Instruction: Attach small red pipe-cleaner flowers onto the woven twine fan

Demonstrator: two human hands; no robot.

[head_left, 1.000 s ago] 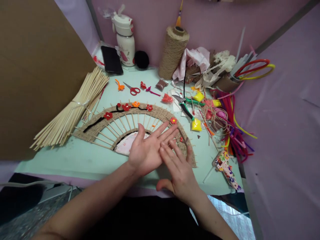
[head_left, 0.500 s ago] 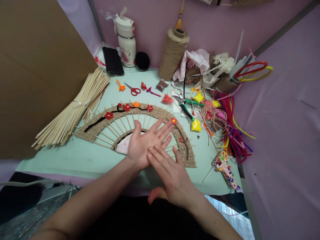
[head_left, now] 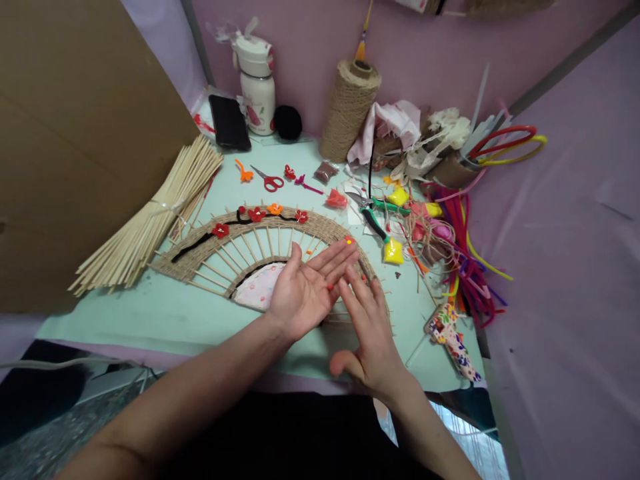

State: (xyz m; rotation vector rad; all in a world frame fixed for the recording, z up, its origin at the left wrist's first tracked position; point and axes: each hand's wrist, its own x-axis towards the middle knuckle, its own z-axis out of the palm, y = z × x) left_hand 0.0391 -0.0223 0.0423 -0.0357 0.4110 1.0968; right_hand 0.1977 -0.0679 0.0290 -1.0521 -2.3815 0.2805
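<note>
My left hand [head_left: 303, 297] lies palm up with its fingers stretched out, over the right half of a woven fan-shaped piece [head_left: 200, 257]. A tiny red ball [head_left: 330, 287], perhaps clay, rests at the base of its fingers. My right hand [head_left: 373, 333] is open beside it, fingertips close to the left fingers and thumb apart. The fan has thin sticks, a twine band with red flowers [head_left: 220, 231] and an orange flower [head_left: 275, 209] on a black branch, and a pale patterned centre [head_left: 257, 287]. Both hands cover part of its right side.
A bundle of sticks [head_left: 150, 217] lies left. Behind are red scissors [head_left: 273, 182], a bottle [head_left: 257, 93], a phone [head_left: 230, 123] and a twine spool [head_left: 350, 110]. Green-handled pruners [head_left: 373, 220], yellow clay packets [head_left: 393, 251], coloured pipe cleaners [head_left: 467, 247] and a flowered glue gun [head_left: 453, 340] lie right.
My right hand has slid off the left palm toward the right and the left fingertips. The left hand has shifted slightly right, and the small red ball now shows.
</note>
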